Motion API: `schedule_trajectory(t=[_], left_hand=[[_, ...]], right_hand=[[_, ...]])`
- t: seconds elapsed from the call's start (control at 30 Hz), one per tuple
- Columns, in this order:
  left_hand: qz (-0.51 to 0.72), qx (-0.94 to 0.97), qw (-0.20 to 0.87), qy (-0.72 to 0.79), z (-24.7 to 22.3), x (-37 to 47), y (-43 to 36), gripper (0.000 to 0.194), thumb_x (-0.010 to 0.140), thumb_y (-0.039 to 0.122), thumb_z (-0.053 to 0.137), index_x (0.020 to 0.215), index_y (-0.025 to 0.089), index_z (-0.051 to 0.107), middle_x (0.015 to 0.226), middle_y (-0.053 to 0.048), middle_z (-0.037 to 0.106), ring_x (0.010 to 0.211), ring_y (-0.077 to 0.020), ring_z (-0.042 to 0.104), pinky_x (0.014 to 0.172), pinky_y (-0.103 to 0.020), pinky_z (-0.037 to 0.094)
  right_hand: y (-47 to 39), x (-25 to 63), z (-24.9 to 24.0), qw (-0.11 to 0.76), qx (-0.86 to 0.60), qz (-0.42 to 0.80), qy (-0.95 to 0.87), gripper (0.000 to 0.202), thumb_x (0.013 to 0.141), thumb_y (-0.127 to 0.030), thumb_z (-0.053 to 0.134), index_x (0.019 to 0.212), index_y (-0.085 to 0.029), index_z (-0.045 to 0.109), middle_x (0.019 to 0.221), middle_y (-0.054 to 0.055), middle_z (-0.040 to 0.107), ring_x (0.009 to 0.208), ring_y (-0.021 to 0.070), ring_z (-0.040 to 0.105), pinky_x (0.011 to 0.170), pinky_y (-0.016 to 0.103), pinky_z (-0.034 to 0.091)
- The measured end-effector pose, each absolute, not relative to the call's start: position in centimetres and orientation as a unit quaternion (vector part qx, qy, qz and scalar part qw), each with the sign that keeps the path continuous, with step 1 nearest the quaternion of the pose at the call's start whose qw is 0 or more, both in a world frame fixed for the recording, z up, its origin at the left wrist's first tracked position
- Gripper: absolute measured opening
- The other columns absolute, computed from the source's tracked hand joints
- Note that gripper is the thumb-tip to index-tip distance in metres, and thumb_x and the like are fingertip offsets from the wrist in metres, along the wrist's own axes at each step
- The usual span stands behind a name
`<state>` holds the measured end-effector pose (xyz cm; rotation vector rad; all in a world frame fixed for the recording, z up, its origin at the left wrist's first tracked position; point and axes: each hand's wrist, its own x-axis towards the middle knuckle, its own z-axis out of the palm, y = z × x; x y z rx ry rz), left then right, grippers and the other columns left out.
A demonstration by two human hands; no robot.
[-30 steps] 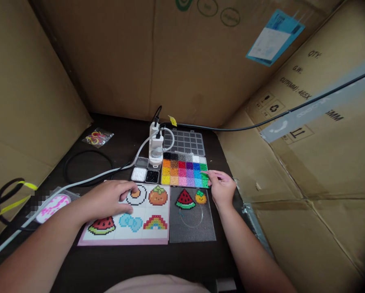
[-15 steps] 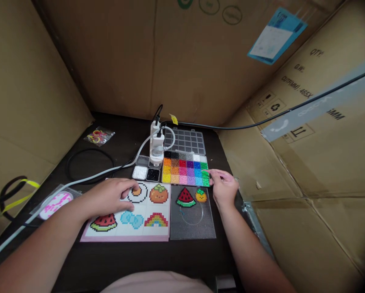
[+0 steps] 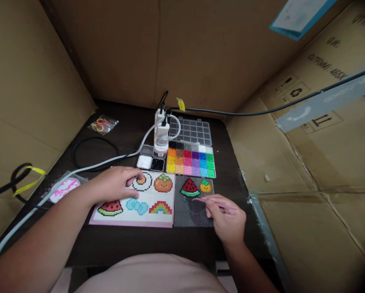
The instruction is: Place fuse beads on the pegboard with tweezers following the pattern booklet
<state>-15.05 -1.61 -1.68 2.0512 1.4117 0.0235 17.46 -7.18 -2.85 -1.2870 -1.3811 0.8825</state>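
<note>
My right hand (image 3: 228, 217) is closed around pink tweezers (image 3: 211, 200), their tips over the clear pegboard (image 3: 182, 219). Whether a bead sits in the tips is too small to tell. On that board lie a bead watermelon slice (image 3: 190, 187) and a small orange bead fruit (image 3: 205, 186). Below them a few teal beads (image 3: 186, 201) show near the tweezer tips. My left hand (image 3: 121, 185) rests with fingers apart on the pattern sheet (image 3: 130, 217), which has pixel pictures of an egg, an orange fruit, a watermelon, a bow and a rainbow.
Behind the boards stands a compartment box of coloured beads (image 3: 191, 160) with its lid (image 3: 190, 131) folded back. Small boxes hold white beads (image 3: 144, 162) and black beads (image 3: 157, 164). A white power strip (image 3: 161, 136) trails cables. Cardboard walls (image 3: 200, 53) enclose the table.
My right hand has moved from the green beads in the box down to the pegboard with the tweezers. My left hand stays on the pattern sheet. The camera view has tilted downward slightly.
</note>
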Motion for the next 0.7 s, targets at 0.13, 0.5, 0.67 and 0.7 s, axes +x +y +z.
schedule_trajectory(t=[0.13, 0.5, 0.67, 0.7], left_hand=[[0.004, 0.779, 0.319, 0.539, -1.5, -15.0, -1.6, 0.033, 0.071, 0.043, 0.066, 0.099, 0.026, 0.062, 0.075, 0.004, 0.056, 0.068, -0.0143, 0.053, 0.061, -0.024, 0.033], [0.009, 0.771, 0.331, 0.545, -1.7, -14.9, -1.5, 0.036, 0.068, 0.045, 0.068, 0.098, 0.025, 0.063, 0.071, 0.004, 0.055, 0.064, -0.0128, 0.051, 0.058, -0.024, 0.032], [0.012, 0.767, 0.338, 0.545, -1.6, -14.9, -1.4, 0.039, 0.068, 0.047, 0.068, 0.099, 0.025, 0.063, 0.070, 0.004, 0.055, 0.064, -0.0128, 0.051, 0.058, -0.024, 0.032], [0.012, 0.768, 0.338, 0.544, -1.6, -14.8, -1.4, 0.039, 0.068, 0.047, 0.068, 0.099, 0.025, 0.063, 0.071, 0.004, 0.055, 0.064, -0.0131, 0.051, 0.058, -0.024, 0.033]], right_hand=[[-8.4, 17.2, -4.2, 0.478, -0.538, 0.299, -0.626, 0.012, 0.079, -0.013, 0.065, 0.075, -0.020, 0.073, 0.076, 0.005, 0.073, 0.050, 0.0104, 0.060, 0.046, 0.023, 0.049], [-8.4, 17.1, -4.5, 0.470, -0.574, 0.290, -0.605, 0.010, 0.080, -0.018, 0.066, 0.072, -0.018, 0.073, 0.074, 0.007, 0.072, 0.057, 0.0141, 0.065, 0.050, 0.025, 0.054], [-8.4, 16.9, -4.4, 0.459, -0.586, 0.300, -0.596, 0.011, 0.080, -0.021, 0.066, 0.071, -0.018, 0.073, 0.074, 0.007, 0.072, 0.055, 0.0141, 0.064, 0.048, 0.026, 0.054], [-8.4, 17.0, -4.4, 0.457, -0.587, 0.298, -0.598, 0.011, 0.080, -0.021, 0.066, 0.071, -0.018, 0.073, 0.074, 0.007, 0.072, 0.055, 0.0142, 0.064, 0.048, 0.026, 0.053]])
